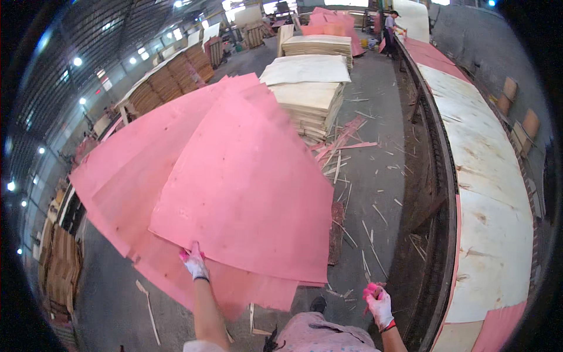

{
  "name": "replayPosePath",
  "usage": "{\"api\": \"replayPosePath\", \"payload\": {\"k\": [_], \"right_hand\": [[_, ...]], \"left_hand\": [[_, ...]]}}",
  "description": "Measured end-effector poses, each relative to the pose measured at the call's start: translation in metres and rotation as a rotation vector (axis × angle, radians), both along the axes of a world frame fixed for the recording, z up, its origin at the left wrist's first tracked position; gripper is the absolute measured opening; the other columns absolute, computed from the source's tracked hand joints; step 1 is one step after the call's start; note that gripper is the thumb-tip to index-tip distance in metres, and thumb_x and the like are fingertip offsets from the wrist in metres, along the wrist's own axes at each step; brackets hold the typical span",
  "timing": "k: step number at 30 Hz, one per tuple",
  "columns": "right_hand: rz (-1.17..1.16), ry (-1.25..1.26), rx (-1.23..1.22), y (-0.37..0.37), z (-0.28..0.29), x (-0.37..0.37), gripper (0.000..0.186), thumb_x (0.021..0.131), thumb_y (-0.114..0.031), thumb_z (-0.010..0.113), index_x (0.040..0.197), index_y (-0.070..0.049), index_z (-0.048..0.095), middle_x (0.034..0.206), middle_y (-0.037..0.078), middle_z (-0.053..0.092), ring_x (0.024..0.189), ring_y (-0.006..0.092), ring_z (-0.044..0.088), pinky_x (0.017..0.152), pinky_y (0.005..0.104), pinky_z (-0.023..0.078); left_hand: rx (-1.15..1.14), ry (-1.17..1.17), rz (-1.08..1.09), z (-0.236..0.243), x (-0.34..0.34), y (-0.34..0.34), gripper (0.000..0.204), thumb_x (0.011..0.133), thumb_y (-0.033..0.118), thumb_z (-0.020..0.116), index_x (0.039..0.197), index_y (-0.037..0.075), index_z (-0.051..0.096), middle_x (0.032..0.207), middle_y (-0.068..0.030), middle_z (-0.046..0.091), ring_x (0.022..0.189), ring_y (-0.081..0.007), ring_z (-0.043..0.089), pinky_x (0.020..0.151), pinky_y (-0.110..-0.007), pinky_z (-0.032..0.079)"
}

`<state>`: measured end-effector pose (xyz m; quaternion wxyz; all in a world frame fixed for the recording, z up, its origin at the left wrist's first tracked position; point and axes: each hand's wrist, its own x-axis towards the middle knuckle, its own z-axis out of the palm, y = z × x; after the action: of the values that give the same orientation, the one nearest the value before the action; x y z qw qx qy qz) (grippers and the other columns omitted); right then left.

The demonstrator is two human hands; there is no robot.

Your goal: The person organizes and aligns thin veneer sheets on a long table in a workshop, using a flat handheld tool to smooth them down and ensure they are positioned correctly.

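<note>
My left hand (196, 263), in a white glove stained pink at the fingers, grips the near edge of a large pink veneer sheet (246, 176). Its thumb lies on top of the sheet. Under and to the left of this sheet, more pink veneer sheets (126, 182) fan out, overlapping; their right edges look smeared by motion. My right hand (379, 305), gloved the same way, is held apart from the sheets, between them and the long conveyor line at the right. Its fingers are curled closed, and I cannot make out whether anything is inside them.
Pale veneer sheets (489, 176) lie along a long conveyor with a dark metal rail (437, 135). Stacks of pale veneer (311, 108) stand ahead. Broken wood strips (375, 246) litter the floor. A co-worker (390, 32) stands at the conveyor's far end. Brown veneer stacks (167, 85) stand far left.
</note>
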<state>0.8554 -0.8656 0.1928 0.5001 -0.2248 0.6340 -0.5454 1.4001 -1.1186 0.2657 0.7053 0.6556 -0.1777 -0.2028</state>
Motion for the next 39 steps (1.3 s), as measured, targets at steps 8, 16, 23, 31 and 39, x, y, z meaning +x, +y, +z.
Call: {"api": "replayPosePath", "payload": {"k": [8,16,23,31,39], "right_hand": [[0.143,0.155,0.112,-0.034,-0.006,0.017,0.026,0.084,-0.004,0.065,0.110,-0.001,0.062,0.092,-0.003,0.063,0.084,0.0062,0.056,0.076,0.0219,0.047],[0.376,0.267,-0.035,-0.079,0.006,-0.004,0.032,0.087,-0.006,0.064,0.117,0.000,0.059,0.099,-0.002,0.063,0.091,0.0062,0.056,0.080,0.0228,0.047],[0.350,0.248,-0.096,-0.103,0.006,-0.101,0.036,0.084,-0.015,0.067,0.116,-0.002,0.059,0.087,0.003,0.063,0.079,0.0092,0.058,0.075,0.0264,0.049],[0.426,0.522,-0.217,-0.173,0.037,-0.192,0.055,0.078,-0.036,0.072,0.118,-0.002,0.059,0.093,0.013,0.065,0.084,0.0241,0.064,0.077,0.0355,0.051],[0.503,0.831,-0.724,-0.311,0.070,-0.105,0.055,0.074,-0.035,0.074,0.116,-0.002,0.061,0.108,0.018,0.065,0.099,0.0339,0.064,0.085,0.0404,0.052]], "left_hand": [[0.455,-0.674,-0.348,-0.027,-0.027,0.016,0.059,0.084,0.027,0.072,0.132,0.002,0.049,0.116,-0.0128,0.066,0.096,-0.0245,0.066,0.081,-0.035,0.052],[0.272,-0.082,-0.539,-0.037,-0.126,0.018,0.047,0.086,0.024,0.071,0.121,-0.001,0.053,0.102,-0.0097,0.066,0.076,-0.0204,0.065,0.063,-0.036,0.059],[0.420,-0.190,-0.504,0.031,-0.275,-0.007,0.023,0.085,0.016,0.071,0.097,-0.002,0.062,0.080,-0.0046,0.064,0.059,-0.0119,0.059,0.044,-0.027,0.052],[0.400,-0.254,-0.684,0.083,-0.416,-0.040,0.009,0.087,0.006,0.066,0.092,-0.001,0.066,0.078,-0.0050,0.066,0.056,-0.0106,0.059,0.044,-0.024,0.052],[0.225,-0.117,-0.900,0.110,-0.503,-0.075,0.012,0.088,0.006,0.068,0.098,0.000,0.065,0.079,-0.0017,0.064,0.066,-0.0077,0.059,0.049,-0.024,0.051]]}}
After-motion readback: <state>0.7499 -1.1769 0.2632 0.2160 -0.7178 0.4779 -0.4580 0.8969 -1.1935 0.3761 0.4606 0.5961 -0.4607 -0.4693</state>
